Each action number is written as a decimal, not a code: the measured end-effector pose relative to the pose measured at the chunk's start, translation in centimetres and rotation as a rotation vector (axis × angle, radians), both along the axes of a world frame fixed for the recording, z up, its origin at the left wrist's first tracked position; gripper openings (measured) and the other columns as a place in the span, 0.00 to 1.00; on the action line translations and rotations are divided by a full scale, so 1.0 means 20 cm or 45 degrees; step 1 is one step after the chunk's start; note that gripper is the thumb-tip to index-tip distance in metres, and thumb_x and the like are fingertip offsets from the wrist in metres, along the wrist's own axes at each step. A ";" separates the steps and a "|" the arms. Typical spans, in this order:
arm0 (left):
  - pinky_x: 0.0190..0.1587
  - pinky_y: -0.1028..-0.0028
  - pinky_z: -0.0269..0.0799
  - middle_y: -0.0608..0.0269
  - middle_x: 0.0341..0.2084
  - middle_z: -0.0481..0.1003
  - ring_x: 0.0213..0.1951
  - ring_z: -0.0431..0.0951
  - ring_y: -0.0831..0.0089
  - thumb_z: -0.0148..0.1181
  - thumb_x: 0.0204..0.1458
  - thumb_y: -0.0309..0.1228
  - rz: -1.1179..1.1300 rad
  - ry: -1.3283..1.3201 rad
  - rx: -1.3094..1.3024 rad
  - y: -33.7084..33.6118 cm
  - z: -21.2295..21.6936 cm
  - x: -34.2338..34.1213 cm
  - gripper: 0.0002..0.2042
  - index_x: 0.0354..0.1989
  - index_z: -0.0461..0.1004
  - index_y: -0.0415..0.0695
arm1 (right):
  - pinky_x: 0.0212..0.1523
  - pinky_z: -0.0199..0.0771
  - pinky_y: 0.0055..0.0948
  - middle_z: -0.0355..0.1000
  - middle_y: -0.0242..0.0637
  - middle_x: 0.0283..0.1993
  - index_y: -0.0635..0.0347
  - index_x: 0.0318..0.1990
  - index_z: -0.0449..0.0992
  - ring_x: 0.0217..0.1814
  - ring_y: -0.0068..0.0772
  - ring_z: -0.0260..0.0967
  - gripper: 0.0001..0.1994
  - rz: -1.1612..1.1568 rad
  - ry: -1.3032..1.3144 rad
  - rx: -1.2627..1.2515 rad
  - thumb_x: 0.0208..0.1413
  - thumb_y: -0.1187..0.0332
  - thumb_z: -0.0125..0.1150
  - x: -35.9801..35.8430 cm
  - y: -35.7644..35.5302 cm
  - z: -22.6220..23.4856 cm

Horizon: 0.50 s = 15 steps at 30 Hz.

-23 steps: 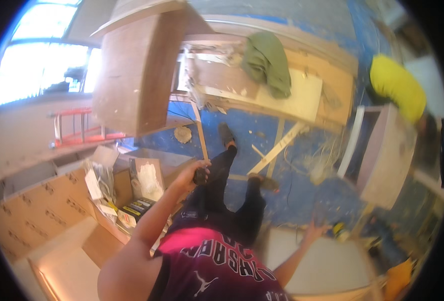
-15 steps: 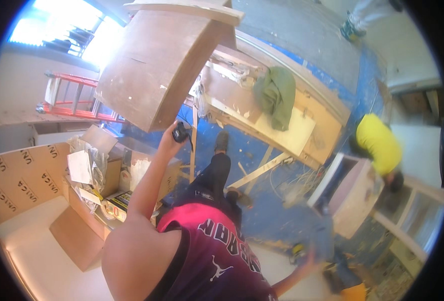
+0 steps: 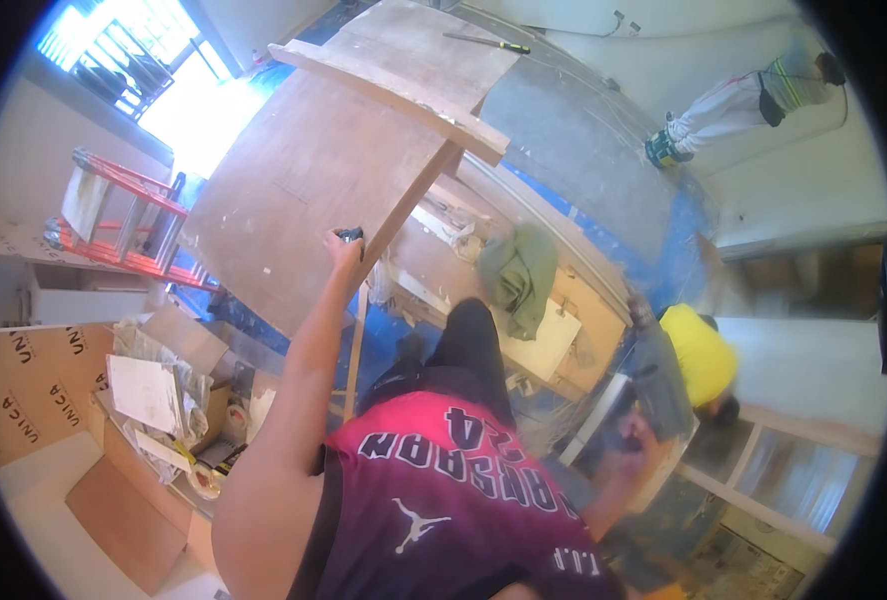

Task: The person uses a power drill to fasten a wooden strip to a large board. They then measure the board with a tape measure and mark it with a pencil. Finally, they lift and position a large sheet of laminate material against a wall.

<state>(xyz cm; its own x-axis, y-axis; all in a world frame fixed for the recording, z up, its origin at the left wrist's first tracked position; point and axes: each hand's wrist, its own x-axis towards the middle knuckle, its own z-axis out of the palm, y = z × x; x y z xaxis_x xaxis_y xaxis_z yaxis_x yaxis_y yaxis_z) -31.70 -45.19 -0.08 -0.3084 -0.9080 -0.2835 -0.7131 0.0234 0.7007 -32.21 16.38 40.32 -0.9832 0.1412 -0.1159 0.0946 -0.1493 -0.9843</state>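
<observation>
My left hand (image 3: 343, 246) is closed around a small black tool (image 3: 350, 235), possibly a tape measure. It is over the large brown wooden panel (image 3: 273, 190), near the panel's right edge; I cannot tell whether it touches. A raised wooden strip (image 3: 393, 100) crosses the panel's far part. My right hand (image 3: 635, 442), blurred, is out to the right. It appears closed on a long dark grey tool (image 3: 660, 375), too smeared to name. Ahead of me, a green cloth (image 3: 519, 275) lies on a wooden frame (image 3: 593, 345) beside the panel.
A red ladder (image 3: 143, 220) stands at the left, beyond a cluttered box (image 3: 203, 425). At right, a person in yellow (image 3: 698, 350) bends near a wooden frame with panes (image 3: 793, 475). Another person (image 3: 733, 105) stands far right. A handsaw (image 3: 485, 43) lies beyond the panel.
My left hand has gone forward from the panel's near corner to over its face. My right hand has swung up and forward with the grey tool. The view has shifted and I have stepped closer.
</observation>
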 end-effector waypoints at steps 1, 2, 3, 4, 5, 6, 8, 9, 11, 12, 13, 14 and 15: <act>0.68 0.56 0.70 0.46 0.58 0.74 0.62 0.74 0.46 0.80 0.36 0.32 -0.094 -0.022 -0.035 0.04 -0.02 -0.10 0.39 0.62 0.73 0.40 | 0.32 0.70 0.29 0.76 0.42 0.38 0.72 0.52 0.77 0.30 0.30 0.69 0.20 0.069 0.000 0.006 0.52 0.75 0.74 -0.14 -0.03 -0.02; 0.67 0.55 0.71 0.47 0.59 0.74 0.62 0.73 0.45 0.79 0.36 0.31 -0.206 -0.032 -0.049 0.14 -0.04 -0.23 0.37 0.61 0.74 0.41 | 0.32 0.70 0.29 0.77 0.42 0.38 0.72 0.53 0.77 0.30 0.30 0.70 0.21 0.121 0.005 0.038 0.52 0.75 0.74 -0.28 -0.01 -0.02; 0.67 0.55 0.72 0.48 0.59 0.74 0.62 0.73 0.44 0.78 0.37 0.30 -0.297 -0.076 -0.088 0.17 -0.03 -0.28 0.35 0.59 0.75 0.41 | 0.31 0.71 0.29 0.77 0.43 0.38 0.72 0.53 0.77 0.31 0.31 0.71 0.21 0.194 -0.025 0.041 0.52 0.75 0.74 -0.42 -0.04 -0.04; 0.67 0.54 0.72 0.49 0.58 0.74 0.62 0.73 0.44 0.78 0.38 0.29 -0.339 -0.048 -0.134 0.13 -0.03 -0.33 0.34 0.59 0.76 0.42 | 0.32 0.72 0.30 0.77 0.43 0.39 0.72 0.54 0.76 0.31 0.31 0.73 0.22 0.210 -0.022 0.069 0.52 0.74 0.75 -0.57 -0.14 -0.05; 0.67 0.54 0.72 0.50 0.58 0.75 0.61 0.74 0.44 0.77 0.39 0.28 -0.375 -0.023 -0.186 0.05 -0.04 -0.37 0.33 0.59 0.76 0.43 | 0.32 0.74 0.30 0.78 0.43 0.39 0.72 0.55 0.76 0.31 0.31 0.74 0.23 0.233 -0.020 0.091 0.52 0.74 0.75 -0.72 -0.25 -0.09; 0.67 0.54 0.72 0.50 0.58 0.76 0.61 0.74 0.44 0.77 0.40 0.27 -0.405 -0.003 -0.239 -0.01 -0.05 -0.40 0.32 0.59 0.77 0.43 | 0.32 0.75 0.30 0.79 0.44 0.40 0.72 0.55 0.76 0.32 0.31 0.75 0.23 0.328 -0.046 0.119 0.52 0.75 0.74 -0.86 -0.32 -0.14; 0.67 0.54 0.72 0.49 0.59 0.76 0.61 0.75 0.45 0.77 0.41 0.25 -0.355 0.003 -0.245 -0.06 -0.01 -0.54 0.32 0.61 0.77 0.44 | 0.34 0.77 0.30 0.81 0.46 0.43 0.72 0.57 0.76 0.33 0.30 0.77 0.23 0.512 -0.111 0.210 0.53 0.77 0.73 -1.17 -0.45 -0.22; 0.66 0.53 0.72 0.49 0.59 0.76 0.61 0.75 0.45 0.77 0.42 0.24 -0.327 0.007 -0.243 -0.06 0.01 -0.61 0.32 0.61 0.76 0.44 | 0.34 0.78 0.30 0.82 0.46 0.44 0.71 0.57 0.76 0.33 0.30 0.77 0.23 0.528 -0.141 0.227 0.54 0.77 0.72 -1.30 -0.51 -0.25; 0.66 0.52 0.72 0.48 0.60 0.76 0.61 0.76 0.46 0.78 0.43 0.23 -0.353 0.011 -0.303 -0.17 0.05 -0.66 0.33 0.63 0.76 0.44 | 0.35 0.78 0.29 0.84 0.48 0.47 0.71 0.59 0.75 0.34 0.29 0.78 0.22 0.603 -0.218 0.206 0.55 0.79 0.70 -1.56 -0.75 -0.32; 0.66 0.52 0.72 0.48 0.60 0.76 0.61 0.76 0.46 0.78 0.44 0.23 -0.362 0.011 -0.330 -0.21 0.06 -0.69 0.33 0.64 0.76 0.45 | 0.35 0.79 0.29 0.84 0.48 0.48 0.70 0.59 0.75 0.34 0.28 0.78 0.22 0.670 -0.241 0.234 0.56 0.79 0.69 -1.72 -0.82 -0.37; 0.68 0.52 0.72 0.47 0.62 0.75 0.63 0.75 0.46 0.79 0.44 0.23 -0.371 -0.068 -0.243 -0.17 0.07 -0.68 0.35 0.65 0.75 0.45 | 0.35 0.79 0.29 0.84 0.49 0.49 0.70 0.60 0.75 0.34 0.28 0.78 0.22 0.727 -0.294 0.275 0.56 0.80 0.69 -1.85 -0.86 -0.42; 0.69 0.52 0.71 0.46 0.65 0.74 0.65 0.75 0.45 0.79 0.44 0.23 -0.383 -0.133 -0.170 -0.17 0.08 -0.70 0.37 0.67 0.74 0.45 | 0.35 0.79 0.28 0.84 0.49 0.49 0.70 0.60 0.75 0.35 0.28 0.79 0.22 0.780 -0.323 0.326 0.57 0.79 0.68 -1.95 -0.92 -0.49; 0.70 0.52 0.71 0.46 0.67 0.73 0.66 0.74 0.45 0.80 0.44 0.24 -0.395 -0.195 -0.095 -0.17 0.09 -0.73 0.38 0.69 0.73 0.45 | 0.36 0.79 0.28 0.84 0.49 0.49 0.70 0.61 0.74 0.35 0.27 0.79 0.22 0.849 -0.346 0.368 0.58 0.79 0.68 -2.06 -0.97 -0.54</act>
